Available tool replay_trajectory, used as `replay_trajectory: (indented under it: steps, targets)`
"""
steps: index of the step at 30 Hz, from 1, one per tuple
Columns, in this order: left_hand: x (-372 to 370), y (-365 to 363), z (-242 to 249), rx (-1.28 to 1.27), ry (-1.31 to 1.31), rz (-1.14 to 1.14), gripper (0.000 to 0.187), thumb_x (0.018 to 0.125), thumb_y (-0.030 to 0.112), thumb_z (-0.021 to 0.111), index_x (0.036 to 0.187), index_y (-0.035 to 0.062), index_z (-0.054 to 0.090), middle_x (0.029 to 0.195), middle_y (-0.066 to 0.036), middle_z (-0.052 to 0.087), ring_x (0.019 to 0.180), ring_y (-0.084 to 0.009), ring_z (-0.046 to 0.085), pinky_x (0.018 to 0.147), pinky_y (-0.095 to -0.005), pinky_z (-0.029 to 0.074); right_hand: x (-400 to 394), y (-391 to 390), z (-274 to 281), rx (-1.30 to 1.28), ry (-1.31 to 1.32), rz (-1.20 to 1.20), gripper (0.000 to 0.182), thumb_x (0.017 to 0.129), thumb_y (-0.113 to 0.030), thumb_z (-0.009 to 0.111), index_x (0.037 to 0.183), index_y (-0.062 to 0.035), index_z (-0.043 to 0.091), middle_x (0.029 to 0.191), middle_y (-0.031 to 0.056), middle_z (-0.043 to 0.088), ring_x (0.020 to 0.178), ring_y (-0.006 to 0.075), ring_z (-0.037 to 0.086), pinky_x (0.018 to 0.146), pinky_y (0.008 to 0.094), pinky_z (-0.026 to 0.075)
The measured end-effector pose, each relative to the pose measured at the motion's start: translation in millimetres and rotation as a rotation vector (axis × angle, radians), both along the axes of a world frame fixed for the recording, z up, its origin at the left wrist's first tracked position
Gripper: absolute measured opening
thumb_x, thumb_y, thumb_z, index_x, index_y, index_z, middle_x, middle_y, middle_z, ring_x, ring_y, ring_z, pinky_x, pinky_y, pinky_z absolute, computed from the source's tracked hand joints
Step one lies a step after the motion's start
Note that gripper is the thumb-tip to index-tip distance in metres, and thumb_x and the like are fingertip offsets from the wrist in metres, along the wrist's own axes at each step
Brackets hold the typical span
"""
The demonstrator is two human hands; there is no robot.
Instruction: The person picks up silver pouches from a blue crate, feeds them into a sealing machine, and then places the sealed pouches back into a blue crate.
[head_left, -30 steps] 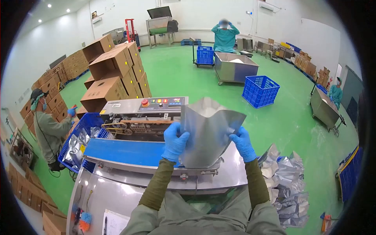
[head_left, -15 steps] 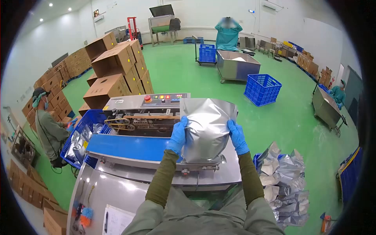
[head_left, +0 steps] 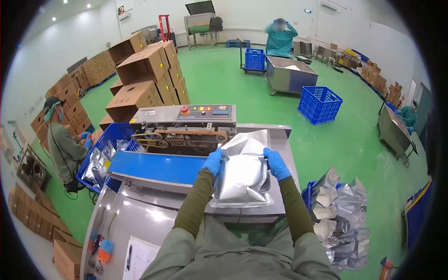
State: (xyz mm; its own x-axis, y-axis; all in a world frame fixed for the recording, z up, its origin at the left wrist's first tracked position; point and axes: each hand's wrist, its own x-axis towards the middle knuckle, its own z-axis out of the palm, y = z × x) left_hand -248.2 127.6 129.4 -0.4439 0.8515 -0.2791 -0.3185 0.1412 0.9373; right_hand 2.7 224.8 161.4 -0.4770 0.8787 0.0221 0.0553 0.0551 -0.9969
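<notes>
- The left hand (head_left: 213, 161), in a blue glove, is closed on the left edge of a silver foil pouch (head_left: 242, 170).
- The right hand (head_left: 276, 163), also gloved in blue, grips the pouch's right edge.
- The pouch lies flat on the steel tabletop (head_left: 284, 140), its top edge just beside the band sealer (head_left: 184, 128).
- A blue conveyor belt (head_left: 156, 168) runs left from the pouch.
- A blue crate (head_left: 105, 144) of sealed pouches sits at the belt's far end, beside another worker (head_left: 63, 147).
- A heap of empty foil pouches (head_left: 340, 214) lies to the right.
</notes>
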Motion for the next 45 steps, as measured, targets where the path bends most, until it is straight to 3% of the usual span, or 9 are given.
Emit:
replay_trajectory:
  steps: [6, 8, 17, 22, 25, 28, 33, 39, 45]
  targets:
    - [-49.5, -26.9, 8.8, -0.036, 0.259, 0.025, 0.037, 0.094, 0.037, 0.043, 0.082, 0.0073, 0.061, 0.065, 0.0, 0.05, 0.057, -0.0118, 0.044, 0.053, -0.0274, 0.04, -26.8, -36.0, 21.0, -0.172, -0.024, 0.066, 0.047, 0.085, -0.041, 0.05, 0.097, 0.0034, 0.061, 0.085, 0.0121, 0.062, 0.068, 0.0206, 0.06, 0.061, 0.0308, 0.051]
    - [-121.9, -33.1, -61.5, 0.172, 1.557, 0.073, 0.033, 0.094, 0.032, 0.042, 0.089, 0.0029, 0.057, 0.081, -0.007, 0.056, 0.071, -0.0166, 0.053, 0.063, -0.032, 0.046, -6.1, -47.0, 29.9, -0.291, 0.087, 0.241, 0.046, 0.087, -0.04, 0.05, 0.101, 0.003, 0.06, 0.089, 0.012, 0.063, 0.069, 0.0238, 0.064, 0.061, 0.0309, 0.053]
    - [-74.1, -215.4, 96.9, -0.122, 0.172, 0.429, 0.057, 0.092, 0.04, 0.043, 0.136, 0.0069, 0.029, 0.124, -0.02, 0.047, 0.107, -0.0259, 0.053, 0.089, -0.0388, 0.045, 314.3, -57.6, -132.7, 0.134, -0.024, -0.666, 0.024, 0.086, -0.025, 0.058, 0.088, -0.0018, 0.061, 0.075, 0.0073, 0.062, 0.057, 0.0176, 0.058, 0.053, 0.0295, 0.047]
    - [-14.7, -257.7, 115.4, 0.069, 0.689, 0.663, 0.034, 0.091, 0.027, 0.045, 0.117, 0.0055, 0.054, 0.1, -0.014, 0.057, 0.089, -0.0235, 0.056, 0.075, -0.0305, 0.05, 463.7, -98.8, -124.7, 0.327, -1.057, -1.51, 0.04, 0.08, -0.04, 0.058, 0.082, 0.0004, 0.057, 0.07, 0.0198, 0.06, 0.063, 0.0316, 0.06, 0.059, 0.0392, 0.048]
    - [11.5, -237.9, 128.0, 0.047, 0.69, 0.617, 0.033, 0.091, 0.028, 0.045, 0.114, 0.0054, 0.053, 0.097, -0.012, 0.06, 0.081, -0.0229, 0.058, 0.067, -0.0329, 0.049, 515.6, -76.7, -157.7, -0.478, -0.269, -1.212, 0.035, 0.079, -0.035, 0.059, 0.079, 0.0001, 0.058, 0.062, 0.016, 0.058, 0.05, 0.0263, 0.058, 0.049, 0.0361, 0.047]
    - [-44.5, -216.3, 100.0, -0.076, 0.788, 0.395, 0.03, 0.093, 0.028, 0.042, 0.106, 0.0041, 0.055, 0.093, -0.009, 0.056, 0.075, -0.0184, 0.054, 0.068, -0.032, 0.047, 546.6, -48.9, -210.7, -0.411, -0.393, -1.08, 0.03, 0.078, -0.028, 0.053, 0.075, 0.0001, 0.063, 0.066, 0.0223, 0.061, 0.061, 0.0322, 0.061, 0.063, 0.0406, 0.05]
    - [21.4, -183.3, 109.7, 0.267, 0.523, 0.291, 0.024, 0.094, 0.03, 0.047, 0.084, 0.0085, 0.052, 0.072, -0.002, 0.057, 0.054, -0.0072, 0.047, 0.049, -0.0201, 0.037, 462.8, 5.2, -45.1, 0.341, -1.142, -1.015, 0.035, 0.075, -0.032, 0.049, 0.062, -0.0049, 0.067, 0.073, 0.0188, 0.064, 0.07, 0.0362, 0.062, 0.067, 0.0435, 0.049]
    - [78.6, -134.8, 143.1, 0.28, 0.682, -0.004, 0.023, 0.093, 0.024, 0.05, 0.079, 0.0066, 0.057, 0.077, 0.0, 0.057, 0.066, -0.0069, 0.053, 0.058, -0.0205, 0.043, 331.5, -7.2, 166.7, 0.558, -0.947, -0.526, 0.036, 0.075, -0.031, 0.051, 0.062, -0.0012, 0.065, 0.06, 0.0189, 0.06, 0.06, 0.0325, 0.061, 0.062, 0.0421, 0.049]
    - [176.9, -75.6, 154.9, 0.587, 0.671, -0.481, 0.044, 0.091, 0.022, 0.052, 0.129, 0.0032, 0.045, 0.127, -0.015, 0.052, 0.117, -0.0219, 0.048, 0.097, -0.0333, 0.038, 238.3, -83.9, 290.5, 0.589, -0.521, -0.437, 0.032, 0.077, -0.02, 0.059, 0.053, -0.0004, 0.058, 0.046, 0.0068, 0.054, 0.04, 0.0125, 0.05, 0.042, 0.0261, 0.039]
